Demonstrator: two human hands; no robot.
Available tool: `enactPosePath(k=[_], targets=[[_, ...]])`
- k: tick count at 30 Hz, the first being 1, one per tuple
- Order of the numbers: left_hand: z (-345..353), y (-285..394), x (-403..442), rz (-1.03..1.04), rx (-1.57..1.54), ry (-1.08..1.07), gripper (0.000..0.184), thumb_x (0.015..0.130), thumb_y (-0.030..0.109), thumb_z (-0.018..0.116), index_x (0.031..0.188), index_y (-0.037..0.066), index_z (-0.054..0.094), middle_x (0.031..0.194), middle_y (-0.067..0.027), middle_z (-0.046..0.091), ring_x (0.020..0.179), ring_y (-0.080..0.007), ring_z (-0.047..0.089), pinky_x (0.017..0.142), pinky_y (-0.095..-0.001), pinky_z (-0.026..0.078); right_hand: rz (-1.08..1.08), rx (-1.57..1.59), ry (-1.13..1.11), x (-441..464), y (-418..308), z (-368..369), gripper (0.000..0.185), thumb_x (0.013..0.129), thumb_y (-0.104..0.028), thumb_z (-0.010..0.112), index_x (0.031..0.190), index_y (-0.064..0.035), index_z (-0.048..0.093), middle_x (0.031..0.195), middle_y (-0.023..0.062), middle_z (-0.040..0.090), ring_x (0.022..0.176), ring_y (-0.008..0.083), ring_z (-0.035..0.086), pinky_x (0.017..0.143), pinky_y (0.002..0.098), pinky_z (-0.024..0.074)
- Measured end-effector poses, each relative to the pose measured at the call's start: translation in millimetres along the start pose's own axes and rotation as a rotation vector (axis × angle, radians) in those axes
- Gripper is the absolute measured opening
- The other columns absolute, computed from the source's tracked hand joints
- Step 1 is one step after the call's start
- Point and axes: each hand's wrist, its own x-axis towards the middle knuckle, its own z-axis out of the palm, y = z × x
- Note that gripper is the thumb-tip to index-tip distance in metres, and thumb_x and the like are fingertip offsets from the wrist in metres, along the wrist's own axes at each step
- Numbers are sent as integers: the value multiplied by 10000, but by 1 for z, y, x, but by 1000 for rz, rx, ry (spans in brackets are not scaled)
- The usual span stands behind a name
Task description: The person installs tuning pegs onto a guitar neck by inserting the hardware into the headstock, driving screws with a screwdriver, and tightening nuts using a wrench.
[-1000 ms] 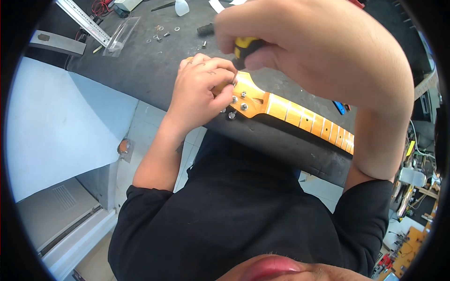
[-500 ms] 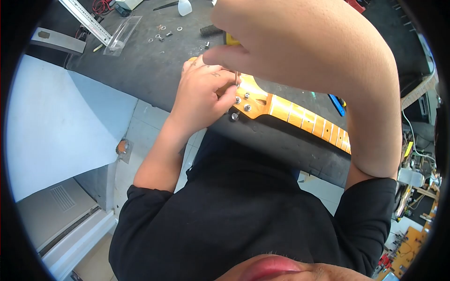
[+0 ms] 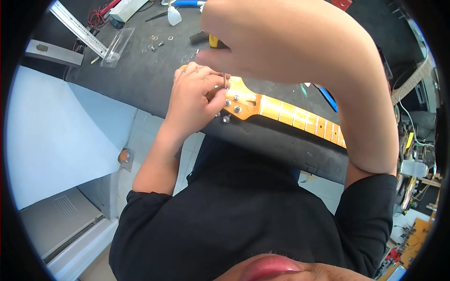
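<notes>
A guitar neck of glossy yellow wood lies across the bench, its headstock towards the left. Metal tuner posts stand up from the headstock, and a tuner knob shows at its near edge. My left hand is closed over the headstock's end, thumb and forefinger beside a thin upright metal shaft. Above it, my right hand is curled over that shaft, which looks like a screwdriver's. My hand and forearm hide its handle and most of my right fingers.
Small rings and screws lie on the dark bench mat, near a clear plastic bag and a metal ruler. Beyond are a small white bottle and a black cylinder. A blue tool lies behind the neck.
The whole view has shifted, so the bench, neck and hands appear further left and slightly lower. Both hands keep nearly the same place at the headstock, with the shaft still upright.
</notes>
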Motion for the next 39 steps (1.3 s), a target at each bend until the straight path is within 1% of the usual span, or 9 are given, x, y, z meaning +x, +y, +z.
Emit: enactPosePath(k=[8, 10, 12, 14, 19, 24, 30, 33, 39], targets=[[-7, 15, 5, -9, -87, 77, 105, 897, 83, 782, 998, 68, 806, 1157, -47, 820, 1094, -273, 701, 1090, -444, 446, 292, 221, -26, -13, 3, -11, 369, 1036, -239, 718, 799, 38, 771, 695, 194, 690, 647, 393, 707, 683, 463, 606], [-16, 1, 8, 63, -170, 7, 96, 924, 65, 772, 1013, 35, 786, 1200, -65, 807, 1030, -243, 704, 990, -427, 502, 463, 319, -36, -24, 10, -16, 298, 1057, -224, 723, 913, 35, 758, 749, 131, 679, 692, 285, 675, 678, 394, 563], [-21, -3, 11, 63, -199, -83, 99, 942, 47, 762, 1034, 16, 783, 1210, -75, 796, 1000, -223, 708, 907, -402, 542, 629, 400, 178, -62, 29, 17, 220, 1135, -175, 688, 1140, 36, 750, 863, 16, 669, 770, 81, 605, 678, 268, 479], [-31, 3, 19, 3, -170, -206, 118, 953, 30, 753, 1061, 12, 797, 1186, -79, 787, 1005, -214, 712, 839, -369, 565, 472, 518, 618, -110, 62, 50, 371, 1188, -312, 660, 1130, 32, 787, 744, -49, 613, 652, 35, 519, 581, 235, 385], [-36, 14, 38, -43, -123, -354, 76, 959, 1, 752, 1012, -5, 807, 1145, -75, 752, 1011, -227, 730, 853, -348, 596, 504, 968, 886, -157, 72, 93, 343, 1175, -330, 711, 1156, 0, 803, 762, -94, 595, 635, -21, 456, 565, 202, 338], [-38, 15, 48, -80, -104, -447, 79, 963, -24, 762, 1019, -2, 814, 1124, -72, 730, 1034, -234, 745, 873, -345, 602, 507, 1048, 850, -171, 76, 117, 346, 1172, -340, 709, 1168, -6, 796, 776, -70, 605, 691, 1, 488, 602, 220, 372], [-28, 24, 21, -184, -146, -177, 108, 924, 21, 792, 1022, -12, 822, 1163, -66, 774, 1061, -237, 727, 882, -349, 597, 485, 1037, 829, -181, 98, 128, 359, 1175, -346, 708, 1251, 0, 763, 820, -54, 624, 699, 3, 493, 603, 216, 378], [-17, 19, 12, -128, -68, -88, 131, 895, 35, 793, 1015, -6, 827, 1183, -61, 802, 1072, -242, 707, 875, -359, 595, 604, 1091, 958, -163, 89, 135, 326, 1178, -321, 704, 1177, -2, 771, 836, -49, 636, 746, 3, 505, 627, 225, 387], [-2, 17, 4, -107, -65, 54, 133, 869, 27, 787, 991, 13, 837, 1155, -57, 826, 1053, -251, 683, 887, -368, 589, 449, 568, 583, -107, 36, 87, 427, 1094, -398, 774, 938, -3, 814, 653, 14, 616, 598, 100, 522, 564, 330, 413]])
